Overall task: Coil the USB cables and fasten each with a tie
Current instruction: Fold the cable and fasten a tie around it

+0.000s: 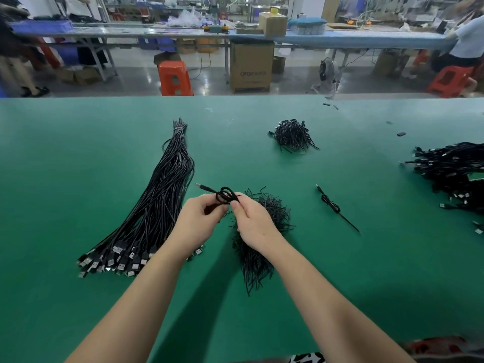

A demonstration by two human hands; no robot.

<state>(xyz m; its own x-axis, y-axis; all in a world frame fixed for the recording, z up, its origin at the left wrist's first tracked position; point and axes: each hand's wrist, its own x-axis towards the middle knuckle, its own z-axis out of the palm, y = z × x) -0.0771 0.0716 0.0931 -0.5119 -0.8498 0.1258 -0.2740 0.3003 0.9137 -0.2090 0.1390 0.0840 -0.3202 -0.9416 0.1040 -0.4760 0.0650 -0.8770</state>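
Right now I see both hands raised just above the green table (78, 153), working one small coiled cable (224, 195) between them. My left hand (201, 218) has its fingers curled round the lower part of the coil, and my right hand (252, 221) pinches it from the other side with thumb and forefinger, so both are clamped on the same cable. Its plug end (201, 186) sticks out to the upper left, clear of the fingers. I cannot tell whether a tie is already round it.

Directly under my right hand lies a loose heap of black ties (262, 231). To the left, a long bundle of uncoiled USB cables (162, 200) fans out, bound near its far end, plugs towards me. A second heap of ties (293, 134) sits farther back. To the right lies a single coiled cable (334, 204), and a pile of cables (450, 169) rests at the right edge.
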